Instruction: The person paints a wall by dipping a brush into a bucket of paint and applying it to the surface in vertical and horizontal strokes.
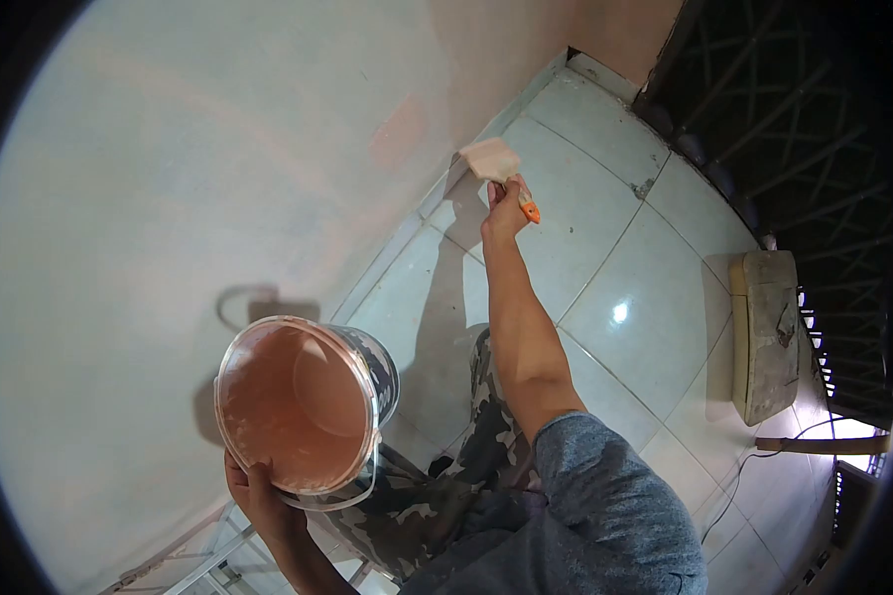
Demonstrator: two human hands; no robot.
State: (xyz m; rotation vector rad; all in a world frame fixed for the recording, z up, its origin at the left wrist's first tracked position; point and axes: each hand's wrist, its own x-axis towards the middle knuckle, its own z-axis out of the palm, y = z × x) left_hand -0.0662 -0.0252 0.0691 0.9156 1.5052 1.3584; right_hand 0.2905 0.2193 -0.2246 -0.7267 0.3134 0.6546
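A closed grip of the right hand [506, 210] holds a paintbrush [491, 159] at upper centre, best loose-wristed, while the left hand [261, 499] clasps the bucket [382, 369] by its rim at lower left, best level, near the wall [208, 198].

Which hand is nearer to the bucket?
Left. The left hand grips the bucket at its rim; the right hand is stretched well away from it, holding the paintbrush.
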